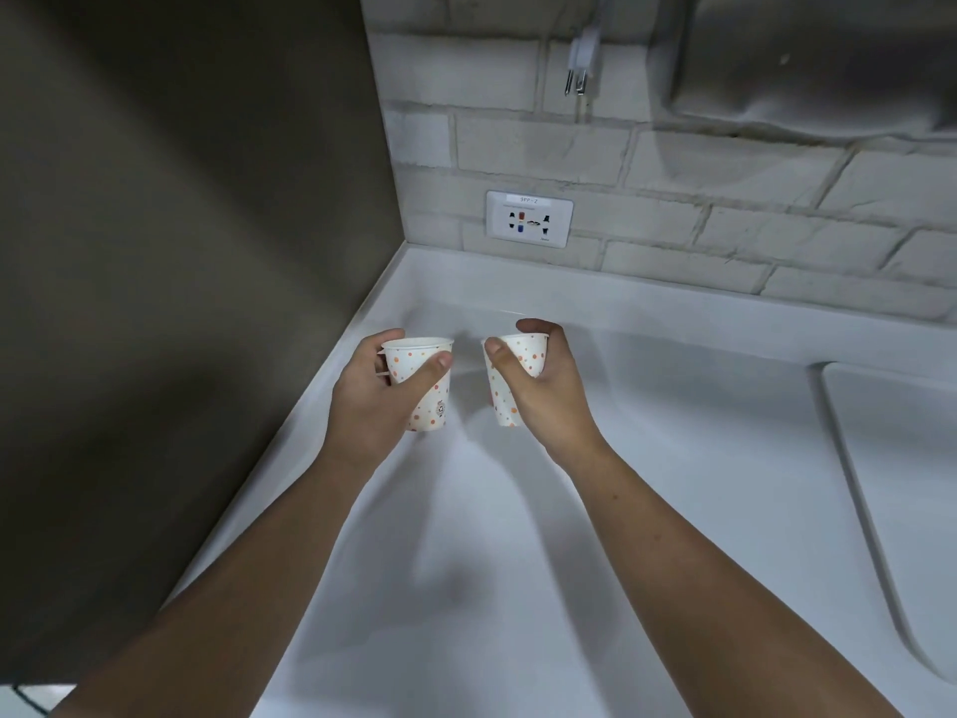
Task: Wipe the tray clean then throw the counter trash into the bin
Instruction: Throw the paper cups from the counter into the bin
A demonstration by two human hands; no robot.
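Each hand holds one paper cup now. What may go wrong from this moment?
1. The left hand grips the left cup and the right hand the right cup by their thin walls; a hard squeeze may crush them and spill any unseen leftover on the counter.
2. A splash could reach the wall socket behind.
3. No hand is free to open a bin, which is not in view.

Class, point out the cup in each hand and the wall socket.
left-hand cup [432,406]: head view, dotted side below the thumb.
right-hand cup [525,352]: head view, upper side wall.
wall socket [529,218]: head view, middle of faceplate.
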